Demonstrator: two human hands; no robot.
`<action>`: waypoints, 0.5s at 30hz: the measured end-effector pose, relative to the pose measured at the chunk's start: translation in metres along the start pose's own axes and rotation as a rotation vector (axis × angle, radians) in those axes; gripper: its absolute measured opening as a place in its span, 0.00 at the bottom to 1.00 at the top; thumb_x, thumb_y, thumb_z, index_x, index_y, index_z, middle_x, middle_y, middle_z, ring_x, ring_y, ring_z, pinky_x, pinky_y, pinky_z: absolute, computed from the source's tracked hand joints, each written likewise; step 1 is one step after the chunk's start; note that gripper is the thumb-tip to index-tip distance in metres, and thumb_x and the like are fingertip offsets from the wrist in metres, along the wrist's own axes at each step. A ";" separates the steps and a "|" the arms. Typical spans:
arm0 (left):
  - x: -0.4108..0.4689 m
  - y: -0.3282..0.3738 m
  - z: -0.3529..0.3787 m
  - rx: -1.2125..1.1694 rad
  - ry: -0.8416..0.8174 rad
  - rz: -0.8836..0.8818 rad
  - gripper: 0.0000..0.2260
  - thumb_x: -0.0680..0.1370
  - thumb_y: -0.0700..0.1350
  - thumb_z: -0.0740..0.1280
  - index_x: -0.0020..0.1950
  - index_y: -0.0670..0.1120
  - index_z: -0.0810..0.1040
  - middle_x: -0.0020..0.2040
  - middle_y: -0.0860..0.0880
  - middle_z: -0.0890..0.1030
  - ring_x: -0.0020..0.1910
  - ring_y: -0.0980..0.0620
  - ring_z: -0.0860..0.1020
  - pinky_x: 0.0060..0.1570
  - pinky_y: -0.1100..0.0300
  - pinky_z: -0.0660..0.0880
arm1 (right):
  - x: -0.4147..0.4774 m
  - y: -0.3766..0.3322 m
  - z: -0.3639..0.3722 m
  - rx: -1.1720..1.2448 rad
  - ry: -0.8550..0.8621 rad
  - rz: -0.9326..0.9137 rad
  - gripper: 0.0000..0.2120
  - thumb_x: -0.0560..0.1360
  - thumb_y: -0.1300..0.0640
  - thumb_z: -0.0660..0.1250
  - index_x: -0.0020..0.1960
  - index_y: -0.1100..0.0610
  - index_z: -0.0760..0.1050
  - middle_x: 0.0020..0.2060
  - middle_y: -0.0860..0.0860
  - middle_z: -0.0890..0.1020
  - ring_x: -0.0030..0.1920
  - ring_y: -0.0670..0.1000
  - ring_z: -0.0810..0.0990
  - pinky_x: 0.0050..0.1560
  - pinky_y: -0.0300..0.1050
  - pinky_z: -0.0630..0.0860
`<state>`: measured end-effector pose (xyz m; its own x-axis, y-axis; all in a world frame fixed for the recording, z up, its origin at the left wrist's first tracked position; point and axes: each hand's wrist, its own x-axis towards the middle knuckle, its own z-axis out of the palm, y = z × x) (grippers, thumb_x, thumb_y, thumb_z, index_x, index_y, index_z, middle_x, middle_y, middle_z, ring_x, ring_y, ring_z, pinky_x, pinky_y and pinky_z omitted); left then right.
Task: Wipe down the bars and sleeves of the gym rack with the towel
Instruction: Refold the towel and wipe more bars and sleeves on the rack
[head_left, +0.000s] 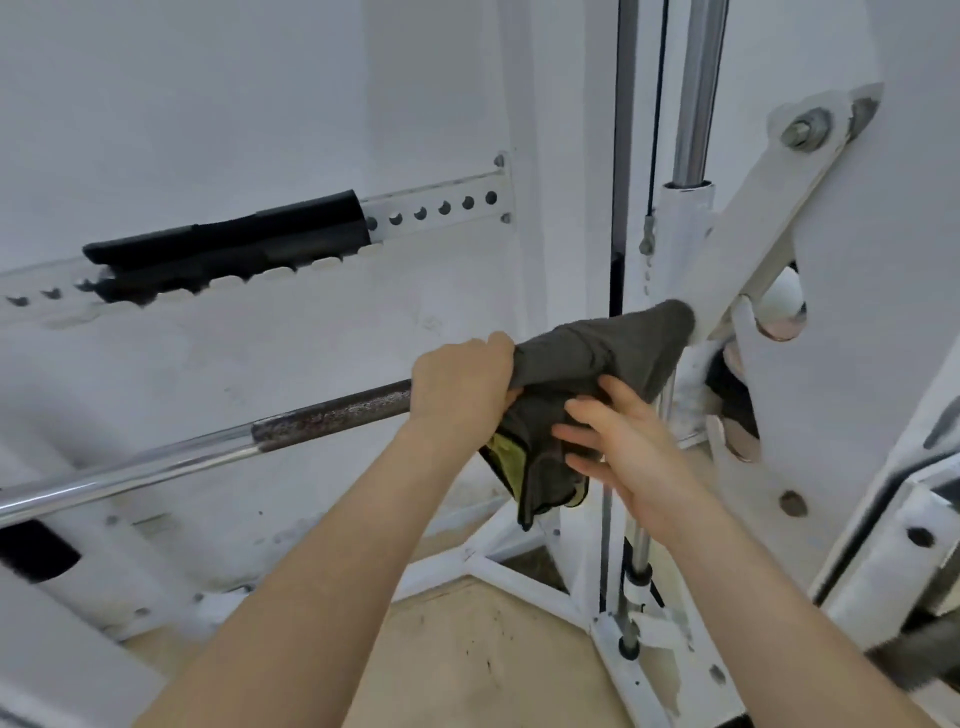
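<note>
White wall (208, 78), rack (753, 218) behind; left grip (462, 384) clenches towel (597, 348) on bar (332, 415); right grip (634, 447) flat against towel.

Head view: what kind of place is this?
Probably a gym, at a rack or Smith-type machine: a chrome bar with a knurled grip, a white frame rail with adjustment holes, and a vertical chrome guide rod. The left hand grips a towel on the bar.

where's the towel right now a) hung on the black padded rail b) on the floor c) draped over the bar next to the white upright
c: the grey towel lies over the bar, gripped there by the left hand, while the right hand touches its hanging end.
</note>
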<state>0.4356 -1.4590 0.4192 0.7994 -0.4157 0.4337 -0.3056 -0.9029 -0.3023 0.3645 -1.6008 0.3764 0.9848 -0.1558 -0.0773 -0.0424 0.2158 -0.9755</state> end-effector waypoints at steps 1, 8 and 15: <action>-0.015 -0.018 0.000 0.019 0.008 -0.003 0.14 0.80 0.57 0.60 0.55 0.47 0.69 0.45 0.49 0.77 0.42 0.44 0.79 0.30 0.57 0.60 | -0.003 0.004 0.012 -0.007 -0.031 0.009 0.29 0.79 0.58 0.65 0.76 0.49 0.57 0.58 0.47 0.78 0.55 0.50 0.81 0.57 0.51 0.77; -0.066 -0.083 -0.018 -0.465 0.034 0.026 0.10 0.81 0.51 0.58 0.58 0.53 0.77 0.46 0.51 0.83 0.46 0.44 0.79 0.40 0.54 0.71 | -0.032 0.018 0.054 0.063 -0.141 0.062 0.37 0.75 0.61 0.70 0.76 0.41 0.56 0.67 0.50 0.71 0.61 0.49 0.76 0.60 0.56 0.77; -0.086 -0.024 -0.055 -0.574 0.189 -0.037 0.14 0.81 0.52 0.57 0.41 0.46 0.73 0.33 0.49 0.77 0.34 0.43 0.74 0.34 0.51 0.69 | -0.051 0.003 0.010 0.177 -0.049 0.115 0.35 0.73 0.59 0.72 0.74 0.45 0.60 0.61 0.51 0.79 0.63 0.51 0.76 0.56 0.62 0.78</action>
<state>0.3460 -1.4075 0.4358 0.7253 -0.3473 0.5944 -0.5515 -0.8099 0.1997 0.3163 -1.5827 0.3793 0.9824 -0.0742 -0.1712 -0.1285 0.3964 -0.9090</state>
